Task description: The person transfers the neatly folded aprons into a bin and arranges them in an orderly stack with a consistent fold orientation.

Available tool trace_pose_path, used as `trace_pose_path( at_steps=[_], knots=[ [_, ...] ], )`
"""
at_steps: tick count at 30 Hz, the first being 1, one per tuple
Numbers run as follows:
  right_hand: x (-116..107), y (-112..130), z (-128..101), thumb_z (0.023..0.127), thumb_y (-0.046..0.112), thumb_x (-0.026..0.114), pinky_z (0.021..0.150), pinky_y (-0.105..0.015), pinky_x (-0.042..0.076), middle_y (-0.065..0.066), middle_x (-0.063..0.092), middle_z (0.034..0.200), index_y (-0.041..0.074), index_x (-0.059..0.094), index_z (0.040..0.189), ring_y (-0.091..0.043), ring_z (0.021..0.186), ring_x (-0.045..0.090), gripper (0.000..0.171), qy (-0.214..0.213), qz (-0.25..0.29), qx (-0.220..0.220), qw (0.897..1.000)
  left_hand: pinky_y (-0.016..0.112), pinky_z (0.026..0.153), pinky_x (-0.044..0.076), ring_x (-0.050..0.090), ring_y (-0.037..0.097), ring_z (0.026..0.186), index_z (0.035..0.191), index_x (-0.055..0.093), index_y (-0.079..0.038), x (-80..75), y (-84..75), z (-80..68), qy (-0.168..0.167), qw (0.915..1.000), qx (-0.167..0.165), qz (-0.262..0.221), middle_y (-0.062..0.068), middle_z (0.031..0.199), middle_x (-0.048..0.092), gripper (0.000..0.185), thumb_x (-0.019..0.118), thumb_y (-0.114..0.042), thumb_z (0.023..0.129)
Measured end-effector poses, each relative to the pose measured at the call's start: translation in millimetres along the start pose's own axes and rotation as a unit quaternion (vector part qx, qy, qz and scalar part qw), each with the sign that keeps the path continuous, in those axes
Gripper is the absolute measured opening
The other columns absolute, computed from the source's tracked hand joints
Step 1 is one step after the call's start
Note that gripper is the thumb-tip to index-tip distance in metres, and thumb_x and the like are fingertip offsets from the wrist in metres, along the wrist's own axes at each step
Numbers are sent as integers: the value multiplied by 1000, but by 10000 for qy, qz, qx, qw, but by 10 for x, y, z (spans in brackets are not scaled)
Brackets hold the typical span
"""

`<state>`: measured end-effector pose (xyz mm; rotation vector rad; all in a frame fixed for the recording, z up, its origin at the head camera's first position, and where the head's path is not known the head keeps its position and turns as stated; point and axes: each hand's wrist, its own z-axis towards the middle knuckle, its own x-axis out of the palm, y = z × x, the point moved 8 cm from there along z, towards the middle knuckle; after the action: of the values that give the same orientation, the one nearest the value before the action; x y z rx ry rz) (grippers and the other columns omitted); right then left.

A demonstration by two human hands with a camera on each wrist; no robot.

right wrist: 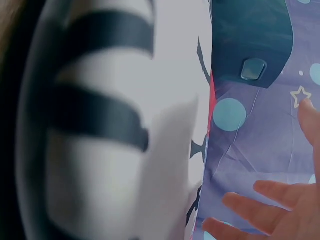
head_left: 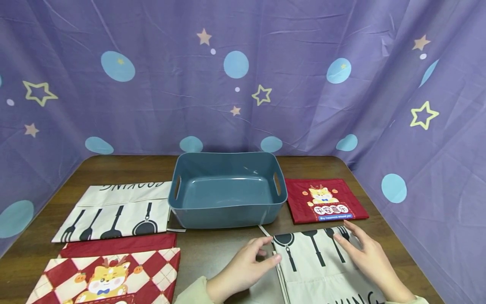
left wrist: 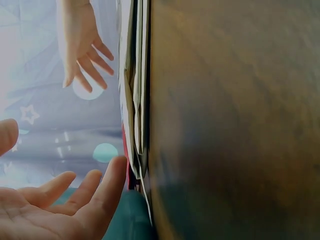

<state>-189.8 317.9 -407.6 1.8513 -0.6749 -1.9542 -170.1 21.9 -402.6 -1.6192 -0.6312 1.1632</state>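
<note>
A folded white apron (head_left: 311, 270) with black pans, forks and lettering printed on it lies at the front right of the table, a thin tie (head_left: 264, 230) at its far left corner. My left hand (head_left: 244, 267) is at its left edge, fingers loosely bent and holding nothing. In the left wrist view the apron's stacked layers (left wrist: 134, 90) stand beside the left fingertips. Over the apron's right side hovers my right hand (head_left: 366, 257), its fingers spread and slightly bent. The right wrist view has the right hand (right wrist: 280, 205) apart from the white fabric (right wrist: 170, 100).
A blue-grey bin (head_left: 228, 215) with side handles stands at the table's back middle. Right of it lies a folded red apron (head_left: 300, 213). To the left are another white printed apron (head_left: 125, 202) and a red checked one (head_left: 155, 270). A purple curtain (head_left: 171, 84) hangs behind.
</note>
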Motion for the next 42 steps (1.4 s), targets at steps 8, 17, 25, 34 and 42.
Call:
trace_pose_path(
  at_steps=[8,17,25,34,42],
  knots=[
    [18,-121,16,96,57,54,101,-66,37,-29,45,147,3,37,150,-52,135,39,78,190,-30,317,9993,33,82,55,63,32,111,138,53,-3,112,44,19,222,9996,-185,-60,13,136,57,60,66,-40,94],
    [48,-237,75,95,63,50,106,-65,35,-30,37,152,0,30,152,-51,138,38,87,553,38,739,9957,26,79,54,64,32,104,137,52,2,197,66,16,243,9992,-175,-257,18,136,55,59,68,-34,92],
    [61,-340,92,96,64,47,106,-65,34,-31,35,152,-1,29,152,-50,138,35,88,688,-8,878,9938,27,77,53,65,32,104,138,50,2,248,105,9,303,9986,-327,-282,18,135,55,61,68,-34,92],
    [31,-366,111,98,58,49,100,-60,42,-32,50,140,-4,34,148,-48,128,50,82,561,-157,773,9953,23,65,52,66,21,91,137,50,5,298,141,-7,249,9952,-511,-798,18,120,58,60,70,-29,91],
    [6,-414,135,97,56,51,93,-58,45,-33,58,125,-10,40,142,-49,120,53,81,588,-423,718,9948,39,71,57,71,38,85,138,45,11,382,202,-15,381,9840,-851,-1515,28,123,59,56,65,-19,95]
  ],
)
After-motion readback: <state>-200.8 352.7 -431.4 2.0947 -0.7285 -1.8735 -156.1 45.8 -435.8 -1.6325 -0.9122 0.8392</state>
